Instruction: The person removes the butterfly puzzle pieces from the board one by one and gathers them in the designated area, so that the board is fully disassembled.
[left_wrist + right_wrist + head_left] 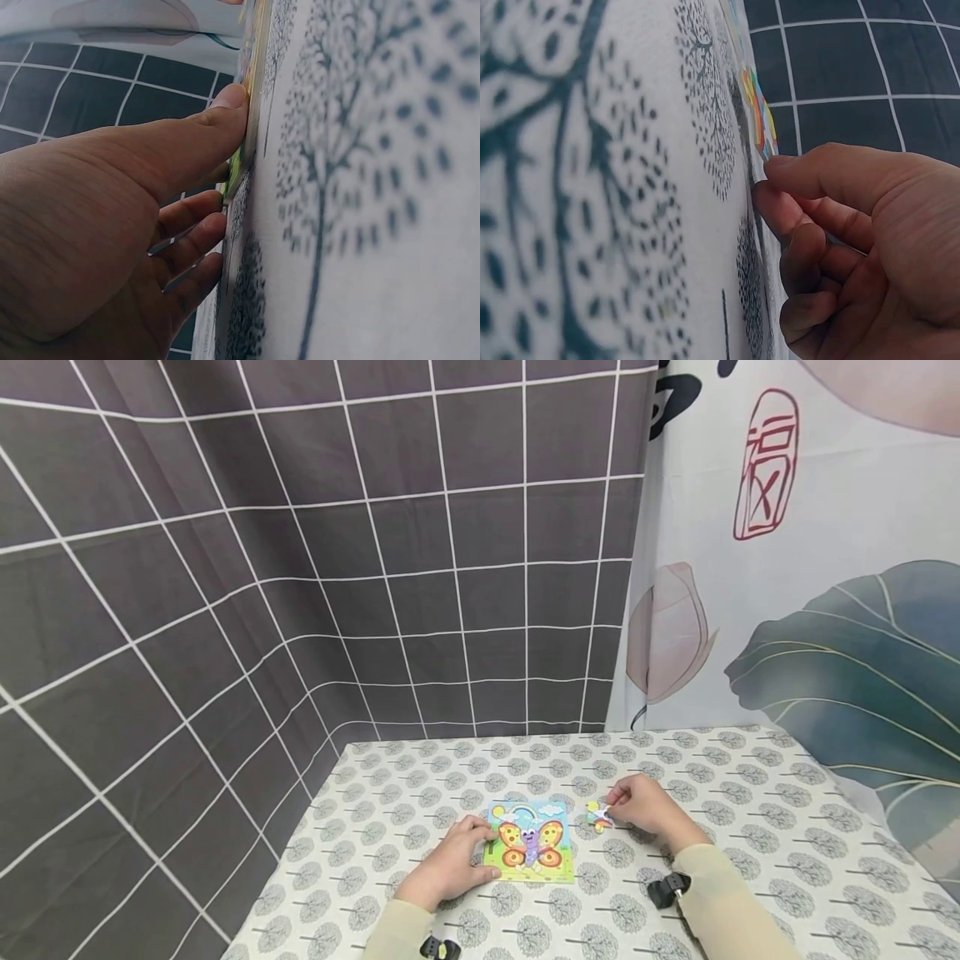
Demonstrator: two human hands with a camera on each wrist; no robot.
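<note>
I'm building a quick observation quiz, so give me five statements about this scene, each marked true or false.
1. The left hand touches the edge of the butterfly board. True.
2. The colourful pieces lie on the butterfly board. False: they are apart from it, to its right.
3. The right hand has its thumb and fingertips at the colourful pieces. True.
4. The tablecloth is printed with fish. False: it shows grey trees.
5. The dark curtain has white grid lines. True.

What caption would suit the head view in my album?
Left hand touches the edge of a butterfly picture; right hand pinches a colourful piece beside it.
</note>
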